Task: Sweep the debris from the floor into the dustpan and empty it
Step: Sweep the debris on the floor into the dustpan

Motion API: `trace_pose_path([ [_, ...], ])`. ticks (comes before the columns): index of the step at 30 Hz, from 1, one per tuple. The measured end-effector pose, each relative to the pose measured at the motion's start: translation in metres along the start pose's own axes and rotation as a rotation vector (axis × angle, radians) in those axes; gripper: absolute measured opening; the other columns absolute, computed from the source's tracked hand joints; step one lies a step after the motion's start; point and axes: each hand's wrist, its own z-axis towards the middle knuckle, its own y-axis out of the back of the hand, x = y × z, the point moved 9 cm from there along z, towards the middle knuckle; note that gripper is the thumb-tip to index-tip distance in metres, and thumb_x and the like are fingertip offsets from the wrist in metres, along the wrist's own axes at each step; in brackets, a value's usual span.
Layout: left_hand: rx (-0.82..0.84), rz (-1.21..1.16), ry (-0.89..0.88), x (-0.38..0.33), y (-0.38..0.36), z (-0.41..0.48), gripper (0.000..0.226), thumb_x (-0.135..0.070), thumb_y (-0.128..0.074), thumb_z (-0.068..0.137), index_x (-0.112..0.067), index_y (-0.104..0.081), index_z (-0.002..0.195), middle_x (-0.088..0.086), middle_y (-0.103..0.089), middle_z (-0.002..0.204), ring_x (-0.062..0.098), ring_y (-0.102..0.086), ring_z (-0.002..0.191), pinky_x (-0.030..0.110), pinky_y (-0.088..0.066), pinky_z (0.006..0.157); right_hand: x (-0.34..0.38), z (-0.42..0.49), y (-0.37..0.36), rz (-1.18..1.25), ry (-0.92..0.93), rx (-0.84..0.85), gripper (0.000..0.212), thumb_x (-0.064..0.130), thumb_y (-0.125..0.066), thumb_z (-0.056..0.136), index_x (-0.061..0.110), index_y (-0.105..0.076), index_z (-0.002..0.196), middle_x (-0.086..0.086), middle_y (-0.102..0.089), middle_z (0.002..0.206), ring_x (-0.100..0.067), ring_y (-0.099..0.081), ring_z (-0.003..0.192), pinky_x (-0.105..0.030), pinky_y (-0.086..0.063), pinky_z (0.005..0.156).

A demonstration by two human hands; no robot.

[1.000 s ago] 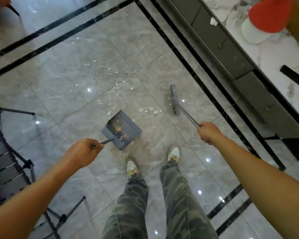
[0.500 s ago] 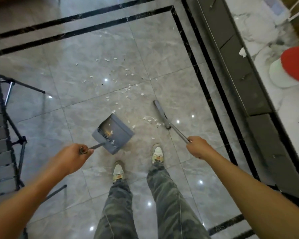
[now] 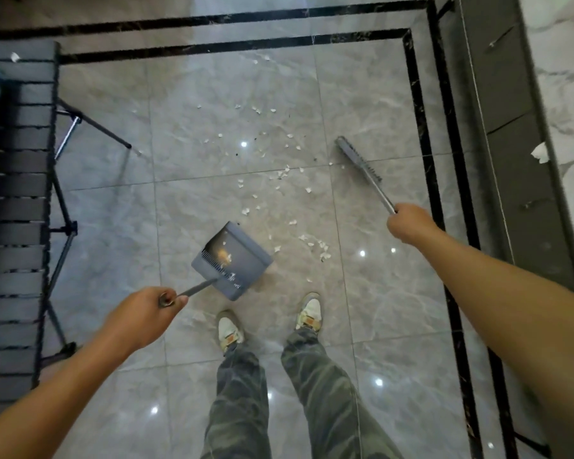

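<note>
On the left hand (image 3: 143,318), the fingers are curled tight round the top end of a thin grey handle (image 3: 198,289). That handle goes down to a boxy grey plastic dustpan (image 3: 242,260). The dustpan is low by the floor, just in front of the left white shoe (image 3: 229,329). I cannot tell if it sits flat on the floor.

On the right hand (image 3: 410,223), the fingers are closed round the thin metal stick of a grey broom with a long, narrow brush head (image 3: 358,159). The brush head is out to the right, well apart from the dustpan. I cannot tell if it touches the floor.

Between the brush and the dustpan lie lots of small white bits of debris (image 3: 279,175). They are spread over the shiny grey tile floor (image 3: 212,94). A little heap of bits (image 3: 315,245) is near the right side of the dustpan.

I think the job is only partly done. A few bits (image 3: 224,255) are already inside the dustpan. Most of them are on the floor, some far up by the black stripes (image 3: 415,94). They all need sweeping in, and then the dustpan must be emptied.

To the left is a black slatted chair (image 3: 10,193). To the right is a dark cupboard (image 3: 497,94) with a white marble top (image 3: 564,94).

I can see no words, names or labels anywhere.
</note>
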Motion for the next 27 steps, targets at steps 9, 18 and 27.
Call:
trace_pose_path([
  [9,-0.026,-0.087,0.057,0.043,-0.002,-0.018,0.049,-0.046,-0.06,0.096,-0.018,-0.05,0.056,0.0,-0.052,0.051,0.019,-0.054,0.052,0.031,-0.039,0.054,0.04,-0.033,-0.064,-0.169,0.139,0.122,0.04,0.012,-0.046,0.091,0.016,-0.06,0.129,-0.01,-0.065,0.107,-0.028,-0.065,0.09,-0.041,-0.059,0.079],
  [18,-0.034,-0.093,0.113,0.07,-0.001,-0.03,0.048,-0.046,-0.059,0.096,-0.016,-0.054,0.059,0.002,-0.055,0.053,0.02,-0.057,0.054,0.031,-0.036,0.052,0.053,-0.075,-0.03,-0.393,0.259,0.112,0.033,0.023,-0.05,0.097,0.028,-0.064,0.127,-0.002,-0.068,0.103,-0.022,-0.064,0.083,-0.038,-0.058,0.072],
  [27,-0.057,-0.164,0.131,0.103,-0.003,-0.044,0.049,-0.046,-0.061,0.096,-0.01,-0.055,0.063,0.001,-0.05,0.053,0.017,-0.049,0.05,0.031,-0.033,0.052,0.156,-0.057,-0.066,-0.326,0.355,0.025,0.032,0.026,-0.049,0.095,0.027,-0.065,0.122,0.002,-0.065,0.092,-0.02,-0.062,0.077,-0.035,-0.056,0.067],
])
